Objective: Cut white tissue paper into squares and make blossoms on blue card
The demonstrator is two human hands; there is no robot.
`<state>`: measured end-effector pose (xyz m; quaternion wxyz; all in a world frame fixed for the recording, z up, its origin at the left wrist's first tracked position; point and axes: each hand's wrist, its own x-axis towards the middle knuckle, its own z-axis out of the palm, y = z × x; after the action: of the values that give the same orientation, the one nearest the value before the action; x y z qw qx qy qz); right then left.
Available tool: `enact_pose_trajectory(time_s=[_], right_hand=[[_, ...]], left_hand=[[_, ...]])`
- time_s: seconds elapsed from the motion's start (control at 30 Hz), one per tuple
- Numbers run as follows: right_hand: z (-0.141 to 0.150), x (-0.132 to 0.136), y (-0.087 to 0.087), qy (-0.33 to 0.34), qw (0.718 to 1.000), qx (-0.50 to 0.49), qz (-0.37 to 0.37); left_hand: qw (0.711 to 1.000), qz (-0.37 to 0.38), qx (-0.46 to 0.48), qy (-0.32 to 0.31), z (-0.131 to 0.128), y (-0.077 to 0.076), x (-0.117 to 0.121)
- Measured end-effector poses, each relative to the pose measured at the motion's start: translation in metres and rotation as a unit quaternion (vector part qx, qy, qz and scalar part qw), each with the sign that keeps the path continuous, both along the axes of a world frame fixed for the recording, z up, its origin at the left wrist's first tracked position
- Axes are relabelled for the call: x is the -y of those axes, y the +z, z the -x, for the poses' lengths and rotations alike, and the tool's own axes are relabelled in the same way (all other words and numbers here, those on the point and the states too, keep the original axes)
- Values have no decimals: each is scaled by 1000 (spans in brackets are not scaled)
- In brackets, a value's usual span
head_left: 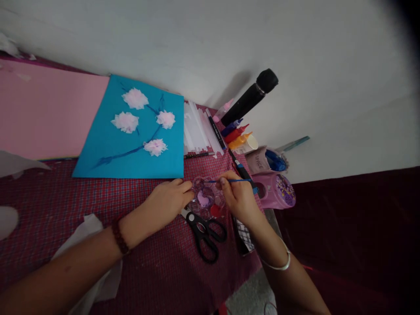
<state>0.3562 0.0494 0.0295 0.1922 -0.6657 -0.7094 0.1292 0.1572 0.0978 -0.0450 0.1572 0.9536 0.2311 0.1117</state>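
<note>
My right hand (240, 199) pinches a thin blue paintbrush (241, 180), its tip over the far side of a clear paint palette (210, 214). Lilac paint (204, 199) and red paint (215, 211) lie in the palette's wells. At the palette's left rim, the closed fingers of my left hand (172, 199) hold it. Black-handled scissors (205, 234) lie just below, their blades partly hidden by my left hand. Beyond my left hand is a blue sheet (164, 165) with a painted dark-blue branch and several pale pink paper flowers (135, 99).
White paper strips (195, 129), a black marker (215, 129) and paint tubes (236, 133) lie near the wall. A tall black bottle (249, 98), a paper cup (251, 143) and a pink container (271, 190) stand to the right. Pink paper (49, 109) lies at left on the checked cloth (151, 271).
</note>
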Motion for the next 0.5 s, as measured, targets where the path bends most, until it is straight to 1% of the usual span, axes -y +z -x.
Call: enact_pose_trajectory(time_s=[0.1, 0.13, 0.2, 0.37, 0.43, 0.5], right_hand=[[8, -3, 9, 31, 995, 87, 22], [10, -5, 11, 32, 994, 99, 28], [10, -10, 12, 16, 995, 88, 39], [-4, -18, 3, -55, 996, -40, 49], [-11, -18, -3, -79, 989, -112, 51], [-16, -18, -9, -101, 976, -185, 52]], left_hand=[[1000, 0, -1, 2, 0, 0, 1], [1000, 0, -1, 3, 0, 1, 1], [1000, 0, -2, 4, 0, 2, 0], [1000, 6, -4, 3, 0, 4, 0], [1000, 7, -3, 2, 0, 3, 0], [1000, 5, -1, 1, 0, 1, 0]])
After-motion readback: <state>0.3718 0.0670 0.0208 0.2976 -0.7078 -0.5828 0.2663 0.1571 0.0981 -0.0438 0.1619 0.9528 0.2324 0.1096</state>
